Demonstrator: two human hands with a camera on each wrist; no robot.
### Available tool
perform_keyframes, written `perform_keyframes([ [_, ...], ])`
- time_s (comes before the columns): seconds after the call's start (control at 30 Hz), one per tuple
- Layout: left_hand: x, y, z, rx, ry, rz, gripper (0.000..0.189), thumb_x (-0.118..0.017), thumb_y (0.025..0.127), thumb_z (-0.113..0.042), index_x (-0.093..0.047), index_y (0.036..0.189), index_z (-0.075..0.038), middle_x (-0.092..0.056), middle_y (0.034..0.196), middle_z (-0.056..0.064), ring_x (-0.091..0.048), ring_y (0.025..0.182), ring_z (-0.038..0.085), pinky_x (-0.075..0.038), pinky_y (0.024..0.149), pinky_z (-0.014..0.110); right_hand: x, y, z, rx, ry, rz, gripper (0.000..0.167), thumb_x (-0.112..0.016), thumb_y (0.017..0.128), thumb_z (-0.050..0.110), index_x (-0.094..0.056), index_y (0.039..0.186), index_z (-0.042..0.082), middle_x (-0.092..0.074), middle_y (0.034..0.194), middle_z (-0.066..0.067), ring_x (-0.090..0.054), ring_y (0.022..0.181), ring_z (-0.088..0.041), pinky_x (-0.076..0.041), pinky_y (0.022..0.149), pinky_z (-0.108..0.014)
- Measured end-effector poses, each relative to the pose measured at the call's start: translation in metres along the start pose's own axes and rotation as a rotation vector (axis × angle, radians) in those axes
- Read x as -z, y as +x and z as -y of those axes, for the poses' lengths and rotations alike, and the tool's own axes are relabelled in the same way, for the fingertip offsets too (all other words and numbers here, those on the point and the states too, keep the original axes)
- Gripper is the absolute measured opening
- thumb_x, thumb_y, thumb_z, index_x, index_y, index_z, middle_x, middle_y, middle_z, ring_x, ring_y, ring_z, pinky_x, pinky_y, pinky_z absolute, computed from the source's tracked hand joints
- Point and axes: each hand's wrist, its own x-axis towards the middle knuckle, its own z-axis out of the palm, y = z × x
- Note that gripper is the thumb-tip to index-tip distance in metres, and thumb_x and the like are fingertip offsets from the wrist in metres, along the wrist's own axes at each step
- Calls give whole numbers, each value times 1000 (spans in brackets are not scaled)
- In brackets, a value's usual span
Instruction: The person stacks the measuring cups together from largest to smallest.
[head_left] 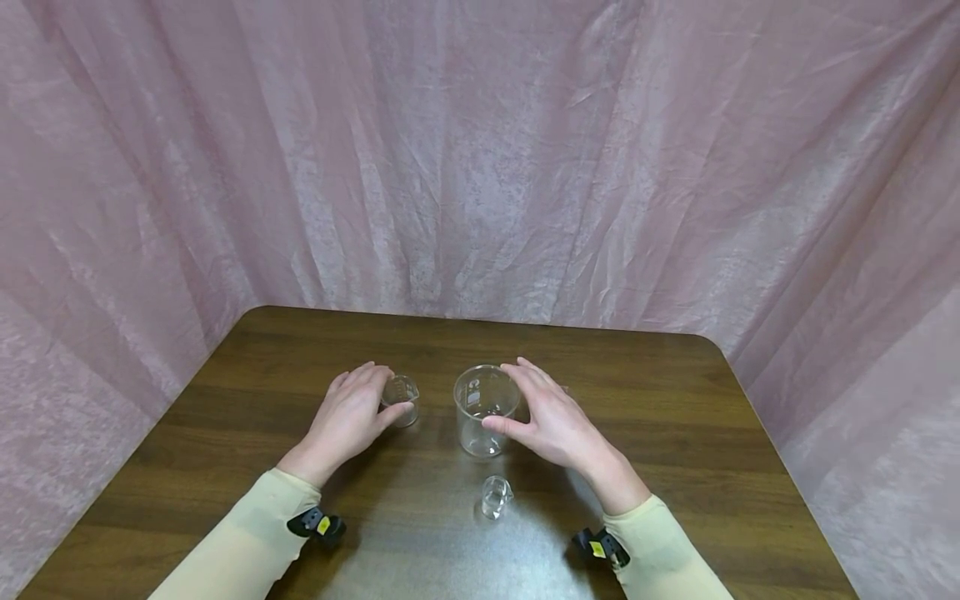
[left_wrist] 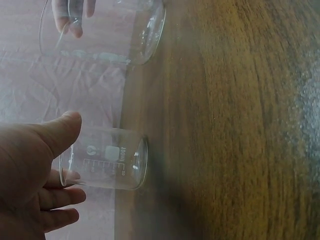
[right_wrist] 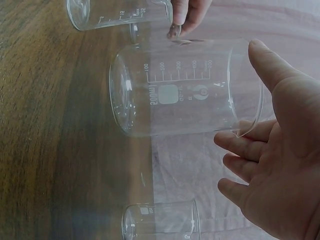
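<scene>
Four clear glass beakers... are best told by size: a large 500 ml beaker (head_left: 474, 433) stands upright mid-table, with my right hand (head_left: 551, 417) at its rim. The thumb lies along the near side and the fingers (right_wrist: 242, 145) curve round the far side. My left hand (head_left: 351, 412) holds a 100 ml beaker (left_wrist: 107, 157) near its rim, thumb on one side and index finger on the other. That beaker also stands on the table. Nearer to me sits a tiny beaker (head_left: 495, 497), touched by neither hand.
Another beaker (right_wrist: 160, 220) stands beyond the right hand, which mostly hides it in the head view. All stand on a brown wooden table (head_left: 637, 375) with rounded far corners. Pink curtains (head_left: 480, 167) hang behind it and along the sides.
</scene>
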Motion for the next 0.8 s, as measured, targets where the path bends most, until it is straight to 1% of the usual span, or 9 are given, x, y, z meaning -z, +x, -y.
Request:
perform_keyframes([
  [0.17, 0, -1, -1, -7, 9, -12, 62, -81, 102, -46, -68, 135, 4, -69, 140, 23, -53, 147, 47, -36, 121, 69, -1, 0, 0, -4, 2, -1, 91, -79, 97, 64, -48, 166, 13, -43, 173, -10, -30, 165, -29, -33, 125, -65],
  [0.53, 9, -1, -8, -48, -13, -82, 58, -86, 99, -42, -69, 130, 4, -70, 135, 23, -56, 143, 48, -38, 120, 67, 0, 0, 0, 9, -3, -1, 90, -79, 97, 62, -48, 166, 12, -42, 174, -10, -29, 165, -29, -32, 128, -60],
  [0.8, 16, 1, -13, -64, -10, -99, 59, -85, 99, -42, -69, 132, 4, -69, 139, 24, -55, 144, 47, -37, 121, 66, -1, 0, -1, 10, -7, -13, 89, -78, 97, 64, -49, 165, 13, -44, 173, -11, -31, 165, -29, -33, 125, -66],
])
